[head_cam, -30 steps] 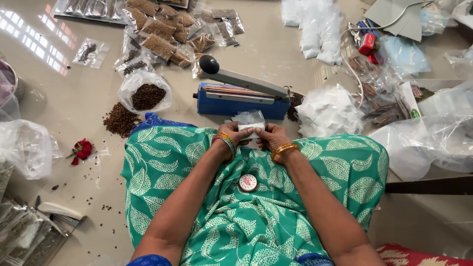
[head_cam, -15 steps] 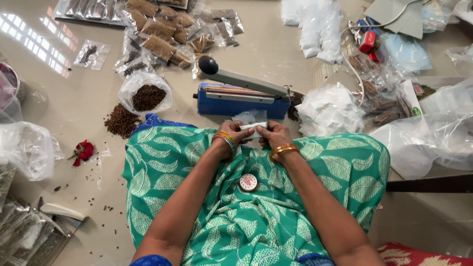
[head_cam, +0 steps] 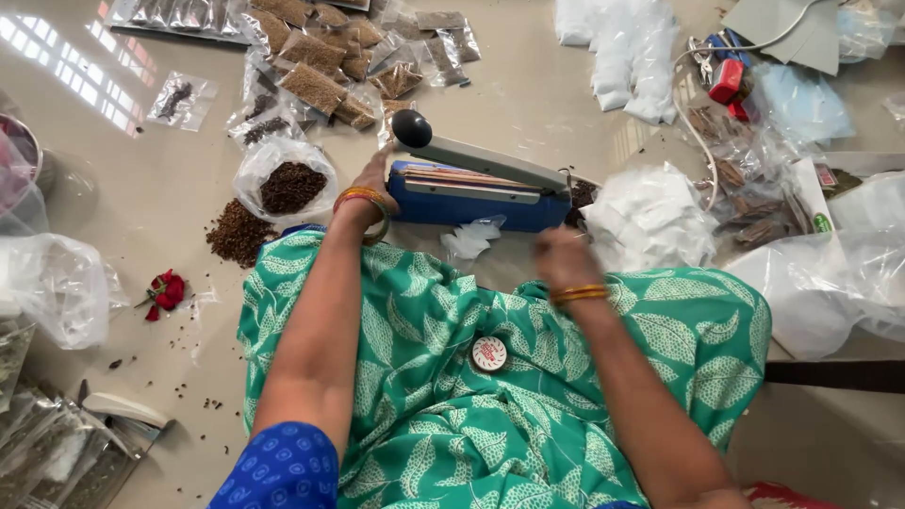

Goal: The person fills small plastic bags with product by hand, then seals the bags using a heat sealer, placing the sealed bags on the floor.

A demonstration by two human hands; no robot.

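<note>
In the middle, the left hand (head_cam: 372, 184) rests open-fingered on the rigid, heavy-looking blue heat sealer (head_cam: 471, 188), while the blurred right hand (head_cam: 561, 254), grip unclear, nears a limp, light pouch (head_cam: 471, 236).

Glossy beige floor (head_cam: 528, 85), window light reflected top left.

Left arm stretched forward, left hand (head_cam: 370, 181) palm-down, fingers curled, bangles at wrist. Right arm bent in closer to body, right hand (head_cam: 563, 256) motion-blurred, fingers unreadable, bangles at wrist. Hands well apart. Blue sleeve on left upper arm.
</note>
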